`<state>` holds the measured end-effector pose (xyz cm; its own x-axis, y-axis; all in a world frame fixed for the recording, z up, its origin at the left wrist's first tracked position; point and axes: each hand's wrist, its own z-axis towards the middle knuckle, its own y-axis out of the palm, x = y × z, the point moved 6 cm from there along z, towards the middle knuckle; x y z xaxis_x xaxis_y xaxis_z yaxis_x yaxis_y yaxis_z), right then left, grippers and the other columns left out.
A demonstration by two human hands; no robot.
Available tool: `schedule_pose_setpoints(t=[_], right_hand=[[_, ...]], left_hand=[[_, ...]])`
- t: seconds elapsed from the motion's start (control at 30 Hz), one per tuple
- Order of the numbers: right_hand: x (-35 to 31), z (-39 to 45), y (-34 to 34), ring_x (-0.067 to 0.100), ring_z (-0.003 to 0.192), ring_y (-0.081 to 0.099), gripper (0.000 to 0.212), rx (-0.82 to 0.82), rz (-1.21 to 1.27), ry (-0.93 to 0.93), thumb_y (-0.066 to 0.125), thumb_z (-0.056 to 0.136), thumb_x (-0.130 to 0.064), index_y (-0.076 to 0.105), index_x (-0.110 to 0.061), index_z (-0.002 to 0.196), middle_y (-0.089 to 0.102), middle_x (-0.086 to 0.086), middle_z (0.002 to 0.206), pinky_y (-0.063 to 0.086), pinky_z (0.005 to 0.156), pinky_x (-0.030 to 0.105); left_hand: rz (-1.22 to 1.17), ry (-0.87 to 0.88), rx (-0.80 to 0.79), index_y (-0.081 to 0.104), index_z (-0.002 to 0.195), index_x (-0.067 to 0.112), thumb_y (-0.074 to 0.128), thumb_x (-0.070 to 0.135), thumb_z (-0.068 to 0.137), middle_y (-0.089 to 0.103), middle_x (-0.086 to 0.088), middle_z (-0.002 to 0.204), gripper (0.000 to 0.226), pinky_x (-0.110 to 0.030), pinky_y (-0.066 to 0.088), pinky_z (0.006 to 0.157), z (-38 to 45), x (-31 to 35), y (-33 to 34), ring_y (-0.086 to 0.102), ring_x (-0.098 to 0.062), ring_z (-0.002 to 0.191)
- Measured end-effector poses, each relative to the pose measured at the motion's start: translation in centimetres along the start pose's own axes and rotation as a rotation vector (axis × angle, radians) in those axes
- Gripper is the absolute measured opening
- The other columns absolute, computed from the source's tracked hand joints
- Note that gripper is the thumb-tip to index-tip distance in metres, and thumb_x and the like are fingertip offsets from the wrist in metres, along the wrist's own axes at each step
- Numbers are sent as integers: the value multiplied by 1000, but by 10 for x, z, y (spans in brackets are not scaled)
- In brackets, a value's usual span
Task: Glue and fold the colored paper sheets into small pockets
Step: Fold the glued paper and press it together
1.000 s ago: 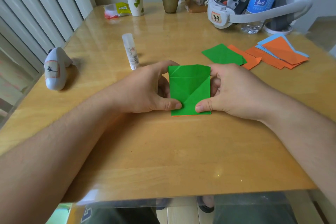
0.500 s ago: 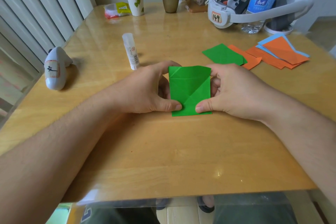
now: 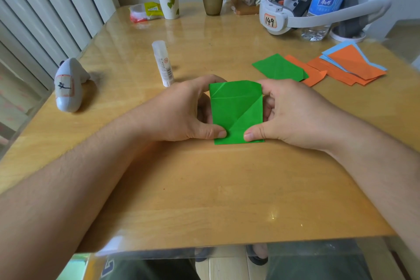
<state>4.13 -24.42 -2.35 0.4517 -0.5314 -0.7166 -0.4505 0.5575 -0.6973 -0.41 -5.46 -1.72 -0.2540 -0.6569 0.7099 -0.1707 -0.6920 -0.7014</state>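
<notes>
Both hands, the left hand (image 3: 181,111) and the right hand (image 3: 293,113), pinched the folded green paper (image 3: 236,111) at its side edges, mid-tabletop (image 3: 204,188).

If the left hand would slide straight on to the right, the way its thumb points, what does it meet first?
Probably the right hand: the left hand grips the green folded paper by its left edge, and its thumb tip lies just short of the right thumb, both on the paper's lower part.

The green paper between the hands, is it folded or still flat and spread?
Folded. The green paper shows a diagonal flap and crease lines; left hand and right hand pinch its sides.
</notes>
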Motion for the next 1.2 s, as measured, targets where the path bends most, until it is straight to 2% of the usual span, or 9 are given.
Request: schedule_pose_setpoints(t=[0.13,0.2,0.3,0.5,0.73,0.87,1.0,1.1,1.2], right_hand=[[-1,1,2,18,93,76,81,-1,32,-8,92,49,-51,63,-44,124,79,-10,99,61,86,52],[0,1,1,16,93,76,78,-4,29,-6,97,54,-41,63,-45,124,79,-11,99,61,86,52],[1,0,1,14,94,76,74,-8,22,-3,100,61,-30,64,-44,124,79,-13,100,61,88,50],[0,0,2,17,92,76,73,-6,14,4,100,60,-31,64,-45,122,79,-10,97,61,86,52],[0,0,2,18,93,76,77,-10,21,16,93,52,-47,63,-47,122,79,-8,98,61,86,53],[-8,-5,-3,4,84,71,68,14,-82,30,100,60,-36,67,-45,120,76,-19,91,60,81,40],[-23,-9,-4,-9,86,61,67,65,-208,33,97,59,-49,67,-48,119,71,-23,90,52,74,22],[-26,-7,1,1,83,60,68,83,-231,30,96,57,-55,68,-46,118,69,-14,86,53,75,29],[-24,-5,0,-1,81,60,69,76,-211,36,98,54,-52,68,-47,115,69,-17,85,51,70,29]], left_hand=[[48,20,20,55,131,31,95,41,70,67,5,78,73,-28,51,64,1,0,0,63,-11,68],[72,30,36,54,131,33,93,51,67,68,4,86,77,-37,56,67,2,1,-1,63,-12,72],[84,24,46,54,131,35,96,49,65,67,3,88,79,-41,58,70,2,0,-2,62,-14,74],[123,25,57,54,131,36,98,48,64,68,1,89,81,-41,57,72,1,0,-2,62,-15,76],[129,36,58,53,132,36,97,49,64,67,0,86,82,-41,56,71,1,1,-2,61,-15,74],[138,42,58,53,133,35,97,49,64,66,1,86,83,-38,56,70,1,1,-3,60,-12,73],[166,44,68,54,130,37,97,48,63,62,7,75,81,-29,51,66,0,4,-3,59,-9,70],[150,40,61,54,129,38,97,45,64,58,11,70,78,-24,46,65,1,3,-1,57,-6,67],[144,46,59,54,129,38,97,45,64,58,11,69,78,-24,45,65,1,3,-2,57,-5,66]])
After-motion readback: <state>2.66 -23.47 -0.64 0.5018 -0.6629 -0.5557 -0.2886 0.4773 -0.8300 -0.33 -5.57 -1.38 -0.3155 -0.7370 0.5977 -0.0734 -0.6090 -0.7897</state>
